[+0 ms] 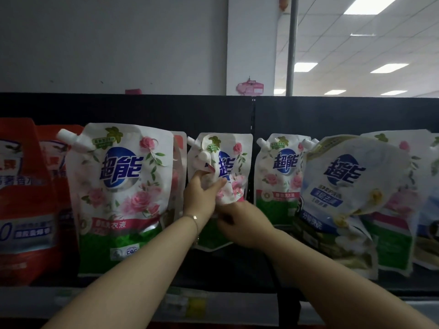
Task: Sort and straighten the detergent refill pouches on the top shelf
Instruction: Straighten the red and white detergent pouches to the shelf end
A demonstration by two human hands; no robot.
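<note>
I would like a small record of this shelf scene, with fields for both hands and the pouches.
left hand: grips the small rose pouch, fingers curled round it
right hand: at that pouch's lower part, grip unclear
small rose pouch: crumpled, in the middle
large rose pouch: left of it, upright
blue pouch: right, tilted
red pouches: far left

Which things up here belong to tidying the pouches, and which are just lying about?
Job: crumpled rose pouch, gripped by left hand, right hand at its lower part; big rose pouch; blue pouch; red pouches; shelf.
Just there: pink tag; grey pole; ceiling lights.
</note>
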